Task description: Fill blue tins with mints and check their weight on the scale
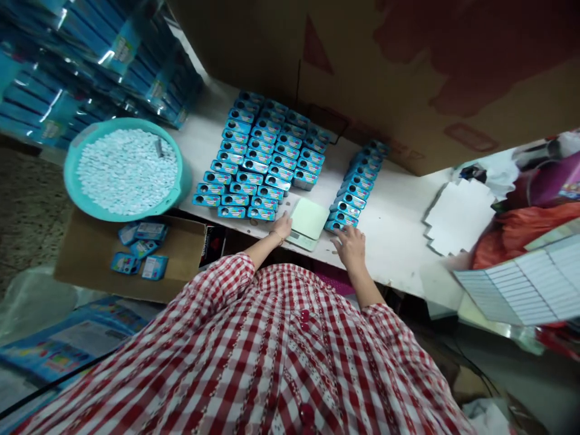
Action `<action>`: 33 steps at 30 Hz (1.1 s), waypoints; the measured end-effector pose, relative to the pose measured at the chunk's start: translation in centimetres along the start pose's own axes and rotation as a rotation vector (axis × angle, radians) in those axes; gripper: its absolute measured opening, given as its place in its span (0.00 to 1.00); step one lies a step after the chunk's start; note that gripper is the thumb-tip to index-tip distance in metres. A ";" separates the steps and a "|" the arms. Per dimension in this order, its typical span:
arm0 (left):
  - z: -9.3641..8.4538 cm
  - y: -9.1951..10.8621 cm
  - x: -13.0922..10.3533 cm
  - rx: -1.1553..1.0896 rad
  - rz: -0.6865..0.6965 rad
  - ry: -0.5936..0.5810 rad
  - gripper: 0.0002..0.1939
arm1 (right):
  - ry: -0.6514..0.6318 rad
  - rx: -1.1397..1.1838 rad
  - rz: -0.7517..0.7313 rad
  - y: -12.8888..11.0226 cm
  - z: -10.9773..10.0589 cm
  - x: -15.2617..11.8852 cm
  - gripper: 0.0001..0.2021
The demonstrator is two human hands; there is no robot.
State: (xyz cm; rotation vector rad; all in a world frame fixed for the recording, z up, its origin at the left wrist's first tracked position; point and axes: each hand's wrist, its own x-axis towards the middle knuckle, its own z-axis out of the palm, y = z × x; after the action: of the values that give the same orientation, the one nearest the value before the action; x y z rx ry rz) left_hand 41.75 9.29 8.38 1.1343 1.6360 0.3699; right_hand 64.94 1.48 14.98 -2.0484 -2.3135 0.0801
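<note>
Rows of small blue boxes (260, 148) with round dark openings stand on the white table (399, 223). A pale green scale (309, 219) lies between them and a single column of similar boxes (356, 187). At the scale's left edge is my left hand (281, 228), close to the nearest boxes, its fingers partly hidden. My right hand (350, 243) has its fingers spread at the near end of the single column, touching or just beside the last box; nothing is seen gripped in it.
A turquoise tub (183, 181) full of small white pieces stands at the left. Below it, a cardboard box (181, 248) holds several blue packs. A large carton (362, 78) rises behind the table. White cards (460, 214) and red plastic (507, 232) lie at the right.
</note>
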 end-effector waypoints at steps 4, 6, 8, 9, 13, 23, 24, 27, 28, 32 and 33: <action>0.2 0.6 1.1 0.179 0.026 -0.027 0.16 | -0.004 -0.115 0.043 -0.2 1.8 -0.5 0.12; 0.2 0.6 0.6 0.293 0.024 -0.046 0.16 | 0.005 -0.126 0.008 0.2 1.7 -1.1 0.10; 0.3 0.5 -0.2 0.412 0.024 -0.059 0.17 | 0.038 -0.110 -0.009 0.5 0.8 -2.1 0.09; 0.5 0.4 -0.6 0.434 0.017 -0.062 0.16 | 0.061 -0.093 -0.012 0.5 0.1 -2.7 0.09; 1.0 -0.1 -1.4 0.095 -0.092 -0.010 0.10 | 0.113 -0.019 -0.109 -0.9 -2.2 -2.4 0.09; -1.6 -0.6 -6.4 -0.596 -0.293 0.002 0.10 | 0.098 0.136 -0.278 -4.7 -0.3 2.9 0.11; -2.2 -0.7 -7.2 -0.747 -0.326 -0.031 0.08 | 0.130 0.188 -0.220 -4.0 -0.1 2.1 0.13; -3.6 -1.0 -8.9 -1.026 -0.428 -0.078 0.08 | 0.195 0.328 -0.022 -1.3 0.6 -1.0 0.13; -3.9 -1.2 -9.2 -1.045 -0.445 -0.075 0.11 | 0.211 0.370 0.037 -0.5 0.9 -2.0 0.13; -4.3 -1.6 -9.7 -1.015 -0.428 -0.058 0.17 | 0.232 0.521 0.178 1.3 2.3 -4.9 0.14; -4.4 -1.7 -9.8 -0.991 -0.405 -0.051 0.17 | 0.223 0.540 0.196 1.4 2.6 -5.3 0.14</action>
State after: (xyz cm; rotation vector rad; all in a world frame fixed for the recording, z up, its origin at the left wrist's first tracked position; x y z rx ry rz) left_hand 37.00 1.74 14.54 0.0664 1.3121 0.7562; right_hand 66.77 -3.58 12.25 -1.8761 -1.7145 0.4115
